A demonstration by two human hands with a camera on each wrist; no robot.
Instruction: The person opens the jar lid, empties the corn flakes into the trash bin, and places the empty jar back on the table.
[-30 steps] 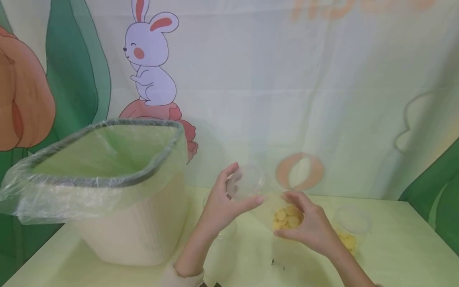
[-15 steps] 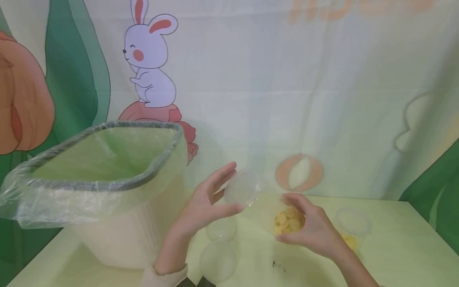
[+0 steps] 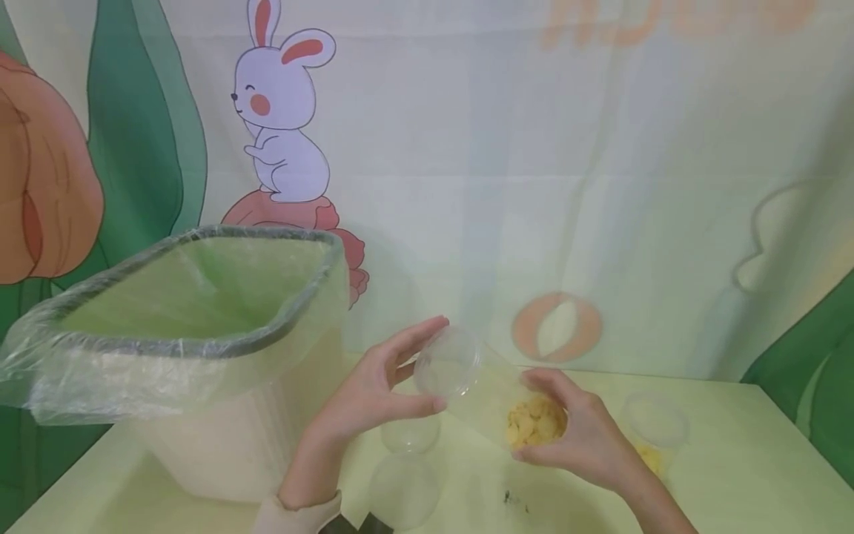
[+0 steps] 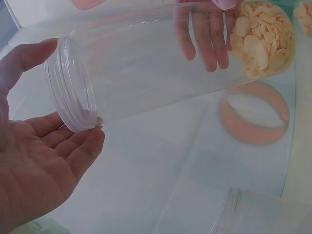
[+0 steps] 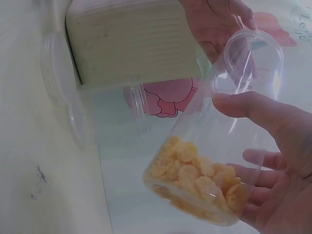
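A clear plastic jar (image 3: 490, 389) lies tilted in the air, its round mouth up and toward the left. Pale yellow flakes (image 5: 195, 178) are heaped at its base end. My right hand (image 3: 580, 426) grips the jar around the flake-filled end, thumb on one side and fingers on the other. At the mouth, my left hand (image 3: 373, 386) holds the ringed rim (image 4: 73, 85) between thumb and fingertips, its palm apart from the plastic. Whether a clear lid sits on this mouth I cannot tell.
To the left stands a bin (image 3: 247, 437) lined with a clear bag. Behind the left forearm are a second clear jar (image 3: 410, 434) and a round clear disc (image 3: 403, 489) on the table. Another jar (image 3: 657, 423) with yellow flakes stands at right; dark specks (image 3: 514, 500) mark the tabletop.
The left hand has moved left and slightly down, and the jar's mouth has shifted the same way. The right hand keeps its grip, a little lower. The disc near the left forearm has come into view.
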